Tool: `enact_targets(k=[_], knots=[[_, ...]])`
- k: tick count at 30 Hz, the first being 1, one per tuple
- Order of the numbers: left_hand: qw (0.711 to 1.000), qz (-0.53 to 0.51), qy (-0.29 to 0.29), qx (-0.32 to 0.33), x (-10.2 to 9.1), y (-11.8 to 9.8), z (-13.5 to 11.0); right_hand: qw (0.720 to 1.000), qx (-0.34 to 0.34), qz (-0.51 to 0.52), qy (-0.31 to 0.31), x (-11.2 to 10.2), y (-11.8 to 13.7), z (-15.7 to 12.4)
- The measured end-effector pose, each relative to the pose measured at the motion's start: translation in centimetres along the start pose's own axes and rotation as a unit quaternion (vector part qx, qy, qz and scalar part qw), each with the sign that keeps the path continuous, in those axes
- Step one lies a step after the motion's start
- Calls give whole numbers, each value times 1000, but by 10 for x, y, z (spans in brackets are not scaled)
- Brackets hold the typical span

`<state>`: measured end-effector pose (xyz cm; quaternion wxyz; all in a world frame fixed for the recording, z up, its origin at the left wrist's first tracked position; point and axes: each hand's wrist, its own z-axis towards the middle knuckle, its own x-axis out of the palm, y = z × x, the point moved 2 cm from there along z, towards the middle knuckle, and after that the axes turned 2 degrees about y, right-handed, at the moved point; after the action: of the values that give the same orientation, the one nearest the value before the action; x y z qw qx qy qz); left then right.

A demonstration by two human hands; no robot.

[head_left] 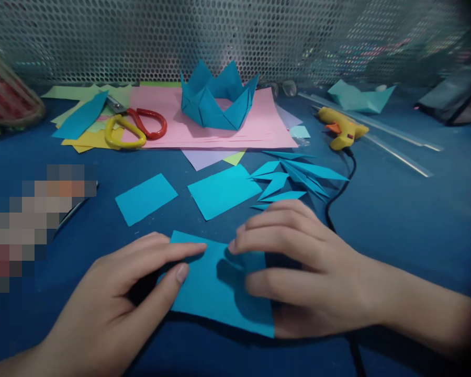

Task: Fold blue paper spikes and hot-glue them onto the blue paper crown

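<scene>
Front and centre on the surface, a blue sheet is pinned flat under both hands. The left hand is laid over its left corner with the grip wide open: forefinger stretched along the top edge, thumb pressed onto the paper, nothing held. The right hand is curled over the right side, fingertips set down near the top edge just across from the left forefinger, thumb laid lower on the sheet. Its grip is half closed, but whether the edge is actually pinched can't be told from this angle, tbh.

Just beyond the hands, two smaller blue rectangles are laid side by side, not touching, and a pile of folded blue spikes is found right of them, just past the right fingers. A black cord is run past that pile up to a yellow glue gun, with clear glue sticks beside it. Further back, a blue paper crown is stood on pink paper, and scissors with one red and one yellow handle are left on coloured scraps to its left.
</scene>
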<state>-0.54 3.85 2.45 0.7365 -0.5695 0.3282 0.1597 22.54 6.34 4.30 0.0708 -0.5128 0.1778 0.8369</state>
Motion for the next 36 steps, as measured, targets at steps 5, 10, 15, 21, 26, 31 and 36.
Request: enact_targets(k=[5, 10, 15, 21, 26, 31, 36], knots=[[991, 111, 12, 78, 6, 6, -7, 999, -17, -41, 12, 1, 3, 1], [971, 191, 14, 142, 9, 8, -12, 997, 21, 18, 74, 6, 1, 1], [971, 182, 28, 154, 3, 2, -5, 989, 97, 73, 80, 8, -3, 1], [971, 182, 14, 152, 2, 1, -2, 979, 166, 113, 34, 12, -7, -2], [964, 196, 25, 180, 1, 7, -4, 981, 173, 87, 17, 14, -3, -2], [936, 250, 53, 242, 3, 10, -13, 983, 162, 83, 16, 14, -2, -1], [900, 297, 5, 320, 9, 8, -25, 983, 164, 79, 14, 15, -1, -2]])
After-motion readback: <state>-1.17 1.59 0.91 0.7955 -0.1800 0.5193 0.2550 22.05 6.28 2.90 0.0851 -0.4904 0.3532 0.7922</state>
